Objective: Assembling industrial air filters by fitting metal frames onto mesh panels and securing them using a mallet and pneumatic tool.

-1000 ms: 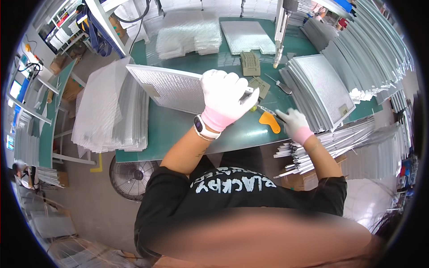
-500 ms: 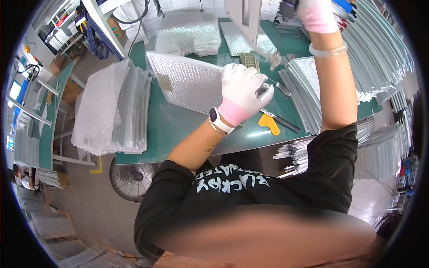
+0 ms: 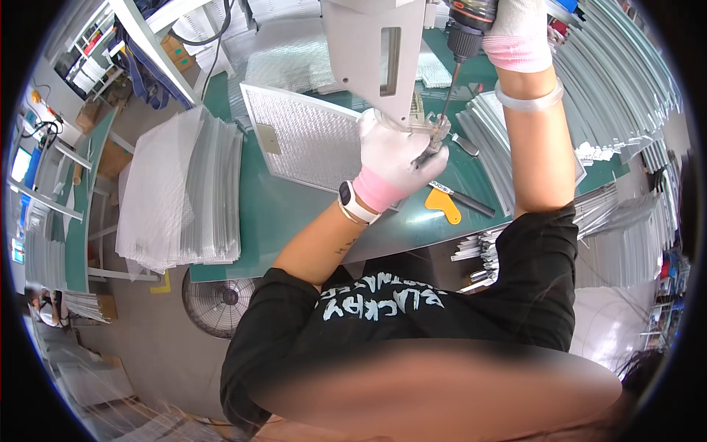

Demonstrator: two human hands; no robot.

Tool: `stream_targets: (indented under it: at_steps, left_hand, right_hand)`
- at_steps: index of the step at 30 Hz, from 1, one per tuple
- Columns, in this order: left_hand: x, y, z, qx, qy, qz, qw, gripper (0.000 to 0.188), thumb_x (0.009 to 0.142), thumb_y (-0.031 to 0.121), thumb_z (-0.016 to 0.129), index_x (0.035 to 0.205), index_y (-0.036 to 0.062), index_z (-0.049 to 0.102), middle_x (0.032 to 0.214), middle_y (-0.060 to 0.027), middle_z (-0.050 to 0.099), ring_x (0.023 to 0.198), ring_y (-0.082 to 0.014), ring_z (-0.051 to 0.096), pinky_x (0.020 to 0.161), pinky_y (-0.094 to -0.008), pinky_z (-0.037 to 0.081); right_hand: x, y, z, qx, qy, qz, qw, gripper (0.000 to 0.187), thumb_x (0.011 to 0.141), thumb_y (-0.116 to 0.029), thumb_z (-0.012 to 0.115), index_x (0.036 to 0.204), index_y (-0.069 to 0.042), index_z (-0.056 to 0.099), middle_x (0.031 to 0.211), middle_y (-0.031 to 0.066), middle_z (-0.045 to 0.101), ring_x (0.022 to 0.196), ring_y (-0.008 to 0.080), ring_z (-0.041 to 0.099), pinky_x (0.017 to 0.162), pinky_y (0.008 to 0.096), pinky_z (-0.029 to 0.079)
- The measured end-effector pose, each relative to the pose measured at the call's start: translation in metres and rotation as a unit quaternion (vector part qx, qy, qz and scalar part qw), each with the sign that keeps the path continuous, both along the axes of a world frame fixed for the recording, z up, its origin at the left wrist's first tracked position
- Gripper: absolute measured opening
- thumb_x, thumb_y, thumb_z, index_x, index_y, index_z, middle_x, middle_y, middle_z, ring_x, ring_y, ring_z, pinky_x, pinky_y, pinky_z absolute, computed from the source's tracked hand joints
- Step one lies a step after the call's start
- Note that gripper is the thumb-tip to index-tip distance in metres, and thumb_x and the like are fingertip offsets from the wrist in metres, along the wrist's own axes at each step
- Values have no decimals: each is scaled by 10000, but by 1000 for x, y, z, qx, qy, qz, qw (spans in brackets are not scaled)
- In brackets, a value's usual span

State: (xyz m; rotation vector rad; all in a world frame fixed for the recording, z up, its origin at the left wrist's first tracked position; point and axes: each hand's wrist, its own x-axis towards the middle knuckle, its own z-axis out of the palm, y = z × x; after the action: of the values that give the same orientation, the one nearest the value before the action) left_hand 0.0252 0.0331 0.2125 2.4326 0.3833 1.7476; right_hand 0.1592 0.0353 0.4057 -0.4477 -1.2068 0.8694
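My left hand [image 3: 398, 151], in a white and pink glove, is closed at the near right edge of a silvery framed mesh panel [image 3: 313, 147] tilted up on the table. Something small and dark shows at its fingertips, too small to name. In my gloved right hand [image 3: 519, 33] is a black power screwdriver [image 3: 468, 29], its long bit [image 3: 452, 88] pointing down. The bit's end meets a clear, clip-like part [image 3: 434, 127] just above my left fingers. Beside it, the tip of a pale grey slotted machine housing [image 3: 368, 55] partly hides that hand.
On the green table [image 3: 272, 214] stand leaning mesh sheets [image 3: 180, 191] at left and stacked panels [image 3: 490, 140] at right. A yellow scraper [image 3: 442, 206], a dark-handled tool [image 3: 473, 204] and another hand tool [image 3: 465, 144] lie near my left hand. A floor fan [image 3: 219, 302] stands below the front edge.
The screwdriver has come down and its bit now reaches the space over my left fingers. The grey housing appears lower, larger and farther left. My left hand stays nearly in place.
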Motion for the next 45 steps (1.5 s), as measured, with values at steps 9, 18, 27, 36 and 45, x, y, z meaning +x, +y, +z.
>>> stream_targets:
  at_steps: [9, 18, 27, 36, 45]
  left_hand:
    - [1, -1, -10, 23, -9, 40, 999, 199, 674, 278, 769, 812, 147, 710, 744, 27, 604, 730, -188, 584, 750, -388, 397]
    - [5, -2, -15, 0, -22, 13, 1000, 171, 660, 269, 767, 758, 142, 706, 776, 12, 628, 768, -205, 591, 823, -410, 385]
    - [-3, -1, 3, 78, 12, 25, 997, 183, 648, 219, 705, 823, 179, 668, 691, -31, 515, 582, -258, 494, 598, -395, 367]
    - [-10, -2, -1, 62, 5, 45, 997, 196, 647, 229, 717, 837, 191, 686, 699, -36, 517, 634, -264, 511, 631, -410, 375]
    - [-1, -5, -9, 37, -12, 26, 999, 248, 644, 222, 760, 880, 160, 716, 789, 7, 614, 722, -221, 582, 723, -395, 406]
  right_hand:
    - [16, 8, -43, 14, 176, 126, 976, 180, 921, -176, 607, 1077, -88, 599, 792, 57, 650, 536, 122, 570, 394, 197, 410]
    - [29, 34, -69, 73, 176, 313, 931, 309, 909, -197, 590, 1173, -36, 595, 927, 86, 696, 739, 167, 675, 534, 276, 539]
    - [21, -4, -14, 125, 222, 54, 966, 303, 905, -249, 637, 1157, -83, 619, 1056, 103, 707, 932, 231, 692, 851, 370, 560]
    - [10, 11, -18, 132, 195, 52, 970, 258, 912, -216, 623, 1145, -107, 600, 1005, 71, 700, 869, 217, 693, 789, 350, 575]
    - [32, 20, -13, 41, 78, 309, 947, 262, 924, -211, 600, 1130, -50, 585, 921, 91, 678, 673, 172, 639, 545, 279, 539]
